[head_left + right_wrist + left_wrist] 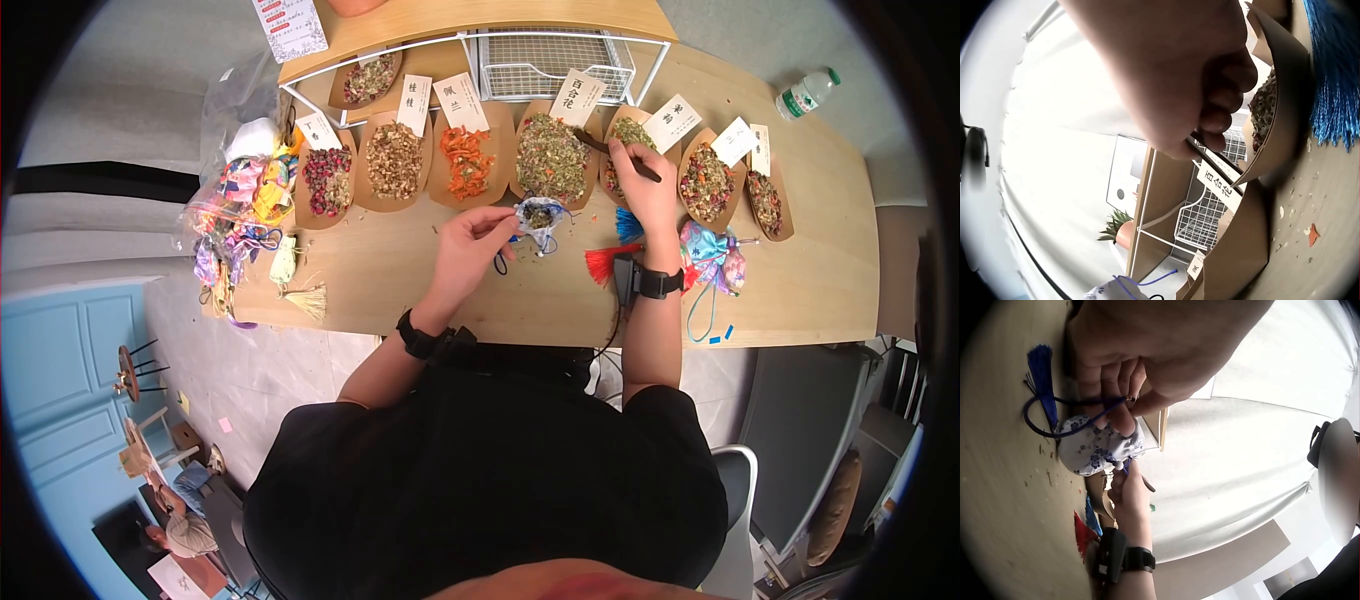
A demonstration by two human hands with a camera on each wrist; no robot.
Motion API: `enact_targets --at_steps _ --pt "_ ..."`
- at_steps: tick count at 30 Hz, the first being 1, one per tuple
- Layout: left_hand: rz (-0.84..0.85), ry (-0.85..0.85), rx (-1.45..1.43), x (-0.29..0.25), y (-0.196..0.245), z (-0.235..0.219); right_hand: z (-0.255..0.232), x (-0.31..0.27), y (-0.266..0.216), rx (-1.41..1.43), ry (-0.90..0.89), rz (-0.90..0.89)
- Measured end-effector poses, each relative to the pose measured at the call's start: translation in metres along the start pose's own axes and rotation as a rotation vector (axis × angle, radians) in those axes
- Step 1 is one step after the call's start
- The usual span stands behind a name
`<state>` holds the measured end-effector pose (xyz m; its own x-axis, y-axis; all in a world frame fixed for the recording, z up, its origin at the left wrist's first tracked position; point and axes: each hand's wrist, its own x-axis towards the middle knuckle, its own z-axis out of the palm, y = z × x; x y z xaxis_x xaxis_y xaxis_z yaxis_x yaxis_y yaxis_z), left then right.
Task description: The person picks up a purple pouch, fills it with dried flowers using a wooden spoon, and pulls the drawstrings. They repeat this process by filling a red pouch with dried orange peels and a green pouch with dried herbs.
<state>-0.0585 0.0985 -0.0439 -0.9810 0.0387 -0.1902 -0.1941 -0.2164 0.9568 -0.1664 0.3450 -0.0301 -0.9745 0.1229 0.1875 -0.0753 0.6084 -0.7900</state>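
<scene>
My left hand [466,248] pinches the rim of a small white drawstring pouch [1082,452] with blue flowers. The pouch stands on the table with its mouth open, and dried herbs [541,215] show inside. A blue cord [1035,427] loops out by the left fingers, and a dark blue tassel [1040,372] lies beside it. Farther right, my right hand [650,190] grips a slim dark brown spoon [592,141]. Its far end reaches over the right edge of the large tray of greenish dried herbs [552,160], next to a narrower herb tray [632,130].
Paper trays of dried petals and herbs line the table [400,270], with name cards behind. Orange pieces [467,165] fill one. Bagged colourful sachets [250,190] lie left; a pink-and-blue sachet [712,258] and a red tassel [602,264] lie right. A bottle [808,94] lies far right.
</scene>
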Motion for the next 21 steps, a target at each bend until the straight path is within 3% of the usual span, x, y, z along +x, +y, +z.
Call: enact_targets --at_steps 11,14,21 --pt "-0.002 -0.013 0.013 -0.002 0.003 0.004 0.006 0.004 -0.001 -0.088 0.033 0.026" --pt "0.007 -0.022 0.009 -0.002 0.002 0.004 0.006 0.002 -0.003 0.033 0.078 0.033" --pt "0.013 -0.02 -0.007 -0.004 0.001 0.004 0.011 0.0 -0.01 0.07 -0.067 -0.113"
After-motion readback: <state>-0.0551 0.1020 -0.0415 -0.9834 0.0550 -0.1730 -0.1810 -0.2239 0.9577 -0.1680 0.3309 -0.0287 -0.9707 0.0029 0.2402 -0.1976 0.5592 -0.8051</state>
